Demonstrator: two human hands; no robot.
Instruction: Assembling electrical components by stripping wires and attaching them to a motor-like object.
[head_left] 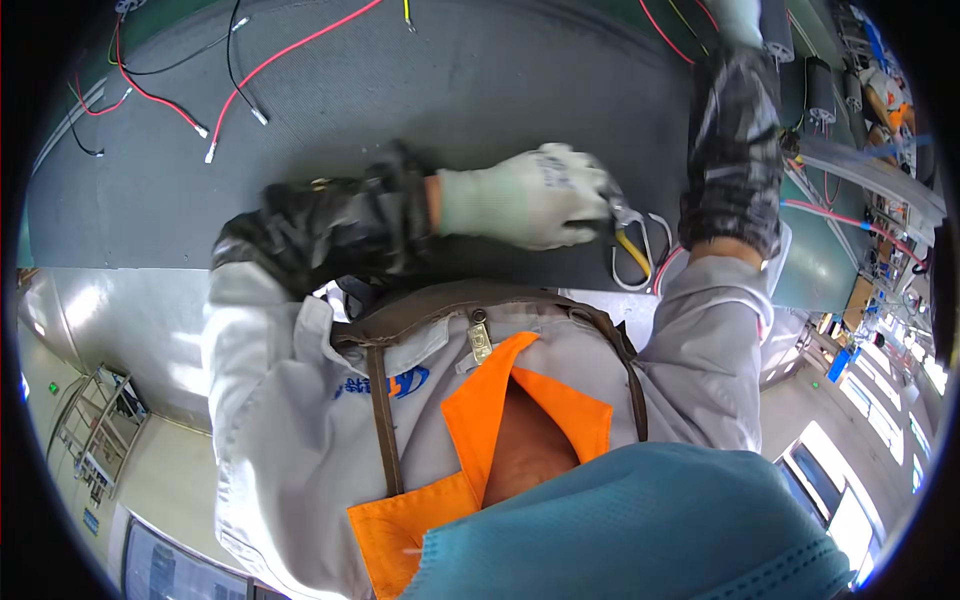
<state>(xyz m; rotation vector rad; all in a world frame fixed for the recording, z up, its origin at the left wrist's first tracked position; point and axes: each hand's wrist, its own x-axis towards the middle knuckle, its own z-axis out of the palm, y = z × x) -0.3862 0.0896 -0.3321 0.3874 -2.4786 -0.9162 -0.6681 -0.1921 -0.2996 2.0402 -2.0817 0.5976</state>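
Note:
My left hand (pixel 552 196), in a white knit glove with a pale green cuff, reaches across the dark grey work surface (pixel 420 90). Its fingers are bent and blurred at the silver end of a metal tool (pixel 628 222) with a curved yellow part. White and red curved strands lie around that tool, partly behind my right forearm. My right hand (pixel 738 18), also gloved in white, is at the top edge beside a grey cylinder (pixel 777 30). Its fingers are cut off by the picture's edge. Black sleeve covers wrap both forearms.
Red wires (pixel 270 62) and black wires (pixel 236 70) with white end connectors lie across the far left. A short yellow wire (pixel 408 14) hangs at the top. More dark cylinders (pixel 820 90) line the right, beside a grey rail (pixel 870 175). A metal rack (pixel 100 425) stands low left.

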